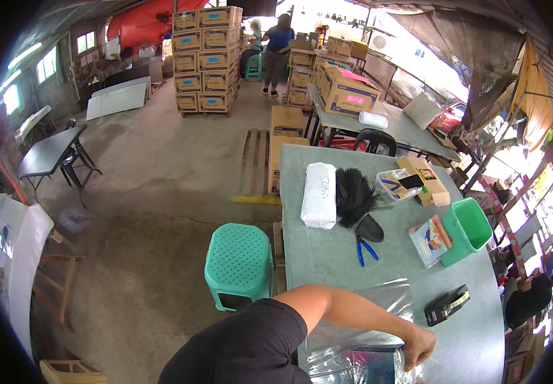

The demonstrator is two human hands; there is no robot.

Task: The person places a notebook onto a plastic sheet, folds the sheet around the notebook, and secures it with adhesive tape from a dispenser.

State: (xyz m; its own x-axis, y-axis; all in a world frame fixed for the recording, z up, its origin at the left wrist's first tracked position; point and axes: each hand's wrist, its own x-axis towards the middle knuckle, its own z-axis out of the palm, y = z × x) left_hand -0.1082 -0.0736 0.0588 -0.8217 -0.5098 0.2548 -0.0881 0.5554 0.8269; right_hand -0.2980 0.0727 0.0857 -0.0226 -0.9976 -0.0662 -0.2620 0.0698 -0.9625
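My left hand (421, 347) reaches across the near part of the grey-green table, its fingers bent down and pressed together at the edge of a clear plastic bag (379, 301). Beneath the film lies a dark blue flat item (375, 363), partly cut off by the lower edge. My right hand is out of view. Just beyond my left hand sits a black tape dispenser (446, 306). Farther up the table are blue-handled pliers (366, 251), a bundle of black bristles (353, 195) and a white wrapped packet (319, 195).
A green bin (467, 230) stands at the table's right side beside a printed packet (429, 241). Behind them are a clear plastic tub (399, 184) and an opened cardboard box (427, 179). A turquoise stool (238, 262) is left of the table. Stacked cartons (207, 61) and two people stand farther back.
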